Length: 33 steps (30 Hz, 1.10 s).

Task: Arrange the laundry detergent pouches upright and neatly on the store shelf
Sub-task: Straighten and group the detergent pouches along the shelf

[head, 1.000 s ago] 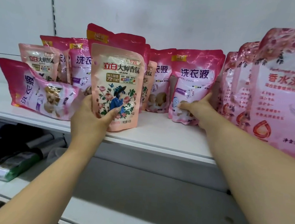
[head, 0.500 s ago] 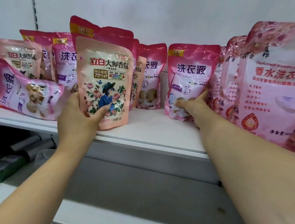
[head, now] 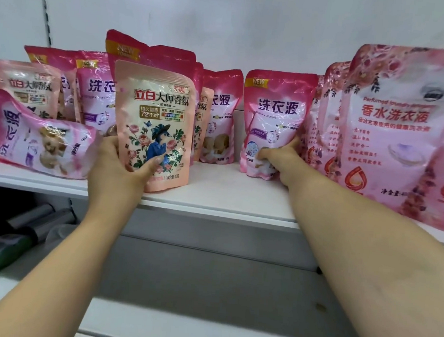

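Head view: left hand point(head: 116, 169) clamps the peach floral pouch point(head: 153, 124) upright, barely shifted; at three o'clock, right hand point(head: 283, 160) pinches the magenta pouch point(head: 275, 114), now pulled off the big pink bags point(head: 395, 135). Toppled pouch point(head: 33, 135) remains.

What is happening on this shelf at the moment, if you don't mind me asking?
A person is tidying detergent pouches on a white store shelf. Their left hand grips the lower part of a peach floral pouch standing upright at the front edge. Their right hand holds the base of a pink pouch further back, also upright. One pink pouch on the left lies on its side, not yet stood up. Larger pink bags stand on the right.
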Tool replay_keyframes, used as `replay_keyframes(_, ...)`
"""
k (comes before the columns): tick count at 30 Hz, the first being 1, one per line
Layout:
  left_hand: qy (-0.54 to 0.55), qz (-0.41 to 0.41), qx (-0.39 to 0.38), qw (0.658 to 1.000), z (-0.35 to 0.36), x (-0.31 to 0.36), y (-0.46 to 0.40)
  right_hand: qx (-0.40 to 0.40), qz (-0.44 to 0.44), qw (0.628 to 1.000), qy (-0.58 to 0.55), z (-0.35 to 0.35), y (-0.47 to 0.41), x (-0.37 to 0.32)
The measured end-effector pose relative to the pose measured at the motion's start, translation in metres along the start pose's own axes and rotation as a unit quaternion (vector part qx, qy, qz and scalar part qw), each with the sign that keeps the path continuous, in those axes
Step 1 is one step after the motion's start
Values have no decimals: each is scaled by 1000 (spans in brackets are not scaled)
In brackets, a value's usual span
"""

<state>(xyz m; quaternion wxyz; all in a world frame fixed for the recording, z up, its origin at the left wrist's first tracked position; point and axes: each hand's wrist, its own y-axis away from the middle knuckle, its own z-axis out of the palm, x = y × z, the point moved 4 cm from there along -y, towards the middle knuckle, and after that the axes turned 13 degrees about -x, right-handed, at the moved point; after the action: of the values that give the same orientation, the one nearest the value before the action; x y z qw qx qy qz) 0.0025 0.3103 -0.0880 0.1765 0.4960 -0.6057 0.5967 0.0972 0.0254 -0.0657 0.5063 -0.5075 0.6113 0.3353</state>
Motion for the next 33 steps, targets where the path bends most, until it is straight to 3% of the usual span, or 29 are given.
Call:
replay_keyframes(7,-26,-34,-43,998,-6,3,-4,27,100,980,170,1,19,0)
replay_keyframes(12,-19,-67,-89,994,-9,2,-9,27,79,968,236,6,35,-5)
replay_keyframes(13,-21,-65,-97,993,-9,1,-10,37,55,966,251,6,40,-10)
replay_keyframes(15,-19,-58,-109,992,-7,1,-10,49,-73,971,224,12,57,-27)
replay_keyframes(17,-17,-37,-116,992,-4,4,-8,-25,-203,968,145,26,81,-40)
replay_keyframes(18,-14,-20,-118,993,0,7,-5,-100,-218,966,99,37,92,-42)
replay_keyframes(21,8,18,-120,993,14,19,0,-272,-145,951,29,65,102,-37)
replay_keyframes(24,-31,25,-143,989,26,28,2,-323,-114,937,-67,70,101,-39)
replay_keyframes(27,-88,60,-144,984,23,29,-2,-286,-97,942,-144,63,93,-39)
replay_keyframes(29,-121,84,-72,986,9,30,-9,-220,-87,950,-202,51,78,-37)
replay_keyframes(31,-140,40,-26,989,-1,26,-19,-143,-90,963,-212,40,61,-35)
replay_keyframes(33,-134,-44,-57,988,3,17,-25,-89,-90,977,-172,36,49,-31)
